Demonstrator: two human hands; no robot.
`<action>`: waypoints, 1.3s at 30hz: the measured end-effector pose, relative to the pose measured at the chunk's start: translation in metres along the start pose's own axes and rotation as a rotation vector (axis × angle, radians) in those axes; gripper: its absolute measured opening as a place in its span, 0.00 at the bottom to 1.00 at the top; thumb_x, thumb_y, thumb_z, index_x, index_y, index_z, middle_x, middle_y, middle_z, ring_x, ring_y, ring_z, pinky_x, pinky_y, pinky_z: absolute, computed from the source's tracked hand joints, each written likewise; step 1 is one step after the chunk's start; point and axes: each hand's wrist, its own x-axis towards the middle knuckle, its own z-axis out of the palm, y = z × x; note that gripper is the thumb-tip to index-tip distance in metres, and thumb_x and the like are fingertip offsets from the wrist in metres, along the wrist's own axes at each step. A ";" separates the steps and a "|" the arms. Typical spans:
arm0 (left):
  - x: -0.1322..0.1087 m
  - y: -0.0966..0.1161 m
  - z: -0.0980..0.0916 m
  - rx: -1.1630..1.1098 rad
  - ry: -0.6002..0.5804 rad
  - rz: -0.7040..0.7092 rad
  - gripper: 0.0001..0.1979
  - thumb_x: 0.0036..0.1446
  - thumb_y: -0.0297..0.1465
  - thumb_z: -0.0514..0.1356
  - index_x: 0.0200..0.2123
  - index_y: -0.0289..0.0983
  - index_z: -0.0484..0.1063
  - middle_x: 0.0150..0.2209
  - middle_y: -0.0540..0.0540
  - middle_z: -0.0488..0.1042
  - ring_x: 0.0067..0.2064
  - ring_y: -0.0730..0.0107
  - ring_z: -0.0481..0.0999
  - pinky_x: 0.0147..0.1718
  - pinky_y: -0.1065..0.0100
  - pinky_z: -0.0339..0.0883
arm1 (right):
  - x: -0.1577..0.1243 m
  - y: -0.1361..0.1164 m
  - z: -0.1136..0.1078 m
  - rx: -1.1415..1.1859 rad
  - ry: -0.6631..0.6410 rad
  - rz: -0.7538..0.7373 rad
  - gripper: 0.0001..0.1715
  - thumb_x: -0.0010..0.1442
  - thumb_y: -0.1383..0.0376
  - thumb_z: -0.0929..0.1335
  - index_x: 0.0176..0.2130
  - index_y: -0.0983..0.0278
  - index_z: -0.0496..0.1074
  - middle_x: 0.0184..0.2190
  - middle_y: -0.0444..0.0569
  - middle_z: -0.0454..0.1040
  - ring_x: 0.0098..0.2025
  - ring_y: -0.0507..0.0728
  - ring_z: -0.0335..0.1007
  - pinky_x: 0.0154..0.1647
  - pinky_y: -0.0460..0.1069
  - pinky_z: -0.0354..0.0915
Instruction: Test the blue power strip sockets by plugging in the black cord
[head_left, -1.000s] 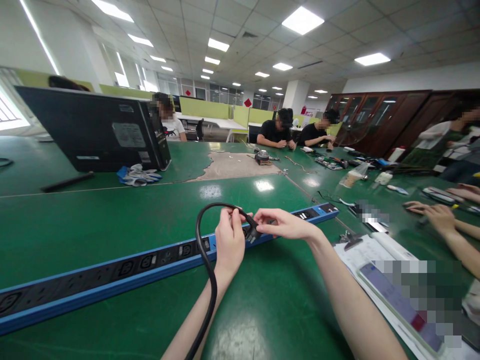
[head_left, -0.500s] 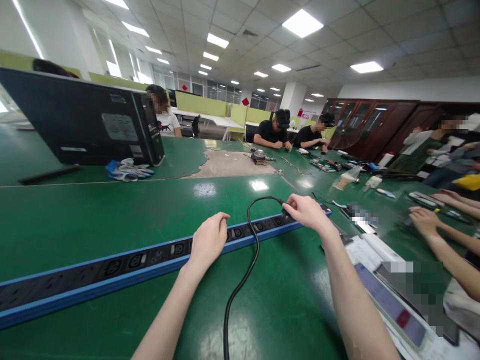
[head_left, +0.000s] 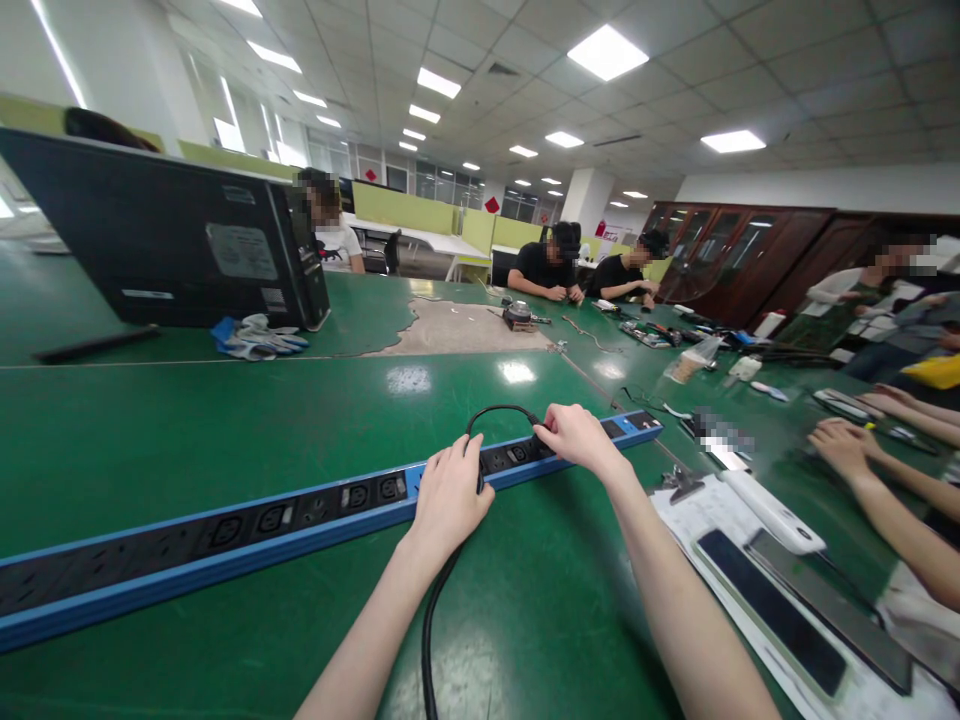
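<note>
A long blue and black power strip (head_left: 315, 508) lies slantwise across the green table. My right hand (head_left: 576, 438) is closed on the black plug (head_left: 537, 438) of a power cord, right at the strip's sockets. How far the plug sits in a socket is hidden by my fingers. From there the black power cord (head_left: 501, 408) arcs left, passes beneath my left hand (head_left: 450, 492) and runs down to the table's near side. That hand is wrapped over the strip's middle, thumb on the near side and fingers across the top.
On the right lie a clipboard with papers (head_left: 679, 510), a phone (head_left: 772, 610) and a white device (head_left: 772, 510). A co-worker's hands (head_left: 844, 450) rest beyond them. At the left stand a black computer case (head_left: 187, 240) and gloves (head_left: 259, 338). Other people sit across the table.
My right hand has moved left along the strip with the plug. My left hand has shifted right and come down onto the strip, over the cord.
</note>
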 end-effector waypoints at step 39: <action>0.002 -0.010 -0.010 -0.017 -0.086 -0.028 0.29 0.59 0.40 0.60 0.63 0.41 0.64 0.56 0.40 0.74 0.58 0.52 0.71 0.59 0.55 0.58 | 0.008 0.015 0.005 0.212 -0.107 0.050 0.21 0.67 0.48 0.64 0.37 0.63 0.73 0.28 0.50 0.79 0.29 0.56 0.77 0.35 0.46 0.64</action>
